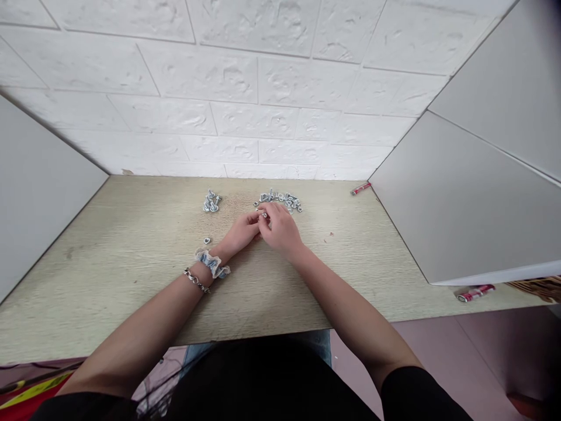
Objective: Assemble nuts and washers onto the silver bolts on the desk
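My left hand [241,232] and my right hand [280,229] meet over the wooden table, fingertips pressed together. A small shiny nut [263,215] shows between them, pinched by my right thumb and fingers. My left fingers are closed just beside it; what they hold is hidden. Right behind my hands lies a loose pile of nuts and bolts [287,199], partly covered by my right hand. To the left stands a smaller group of bolts [211,202], some with washers or nuts on them. A single nut [207,240] rests near my left wrist.
A white brick-patterned wall [280,117] closes off the back of the table [149,245]. Grey panels [473,193] stand on both sides. A red battery-like cylinder [360,189] lies by the right panel, another red cylinder [475,293] nearer the front right edge.
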The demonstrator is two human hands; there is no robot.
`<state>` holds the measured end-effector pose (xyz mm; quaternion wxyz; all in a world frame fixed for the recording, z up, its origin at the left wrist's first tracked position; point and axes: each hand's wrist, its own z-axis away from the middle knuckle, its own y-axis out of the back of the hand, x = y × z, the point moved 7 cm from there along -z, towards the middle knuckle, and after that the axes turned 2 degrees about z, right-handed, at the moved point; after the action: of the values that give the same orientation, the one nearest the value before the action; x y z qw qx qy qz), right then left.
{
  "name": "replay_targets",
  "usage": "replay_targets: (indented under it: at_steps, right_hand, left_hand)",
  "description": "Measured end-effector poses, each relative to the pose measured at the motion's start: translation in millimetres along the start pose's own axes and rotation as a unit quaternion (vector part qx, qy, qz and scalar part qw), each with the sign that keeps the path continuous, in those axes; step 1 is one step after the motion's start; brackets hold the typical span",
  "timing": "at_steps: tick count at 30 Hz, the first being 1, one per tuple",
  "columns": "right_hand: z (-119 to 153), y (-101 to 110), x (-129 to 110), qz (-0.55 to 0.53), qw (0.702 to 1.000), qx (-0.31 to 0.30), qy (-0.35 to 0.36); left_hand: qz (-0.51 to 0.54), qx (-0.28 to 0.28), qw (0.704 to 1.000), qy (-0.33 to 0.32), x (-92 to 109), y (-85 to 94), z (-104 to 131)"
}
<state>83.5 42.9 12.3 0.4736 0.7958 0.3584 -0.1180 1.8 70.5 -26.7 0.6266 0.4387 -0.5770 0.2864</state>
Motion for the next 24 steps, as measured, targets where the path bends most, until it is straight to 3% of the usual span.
replay_targets:
  at_steps: [5,11,15,21,24]
  right_hand:
    - [-0.7,4.5,-1.5,-0.006,1.0,0.017,-0.004]
    - [-4.1,10.3,15.2,-0.058,0.995,0.052,-0.065]
    - [-6.5,10.0,19.6,-0.052,0.995,0.053,-0.064]
    - [-4.5,16.3,19.0,-0.062,0.992,0.097,-0.057]
    - [-4.0,16.4,16.6,-0.057,0.993,0.083,-0.054]
  left_hand:
    - [-0.012,-0.032,0.999,-0.002,5.7,-6.2,3.5]
    - [0.099,-0.05,0.994,0.007,7.6,-14.8,5.3]
    - [0.124,-0.022,0.992,0.019,0.6,-12.6,2.3]
    - [0.162,0.077,0.984,0.016,-5.2,-2.8,3.1]
    - [0.15,0.089,0.985,0.006,-4.4,-2.2,3.7]
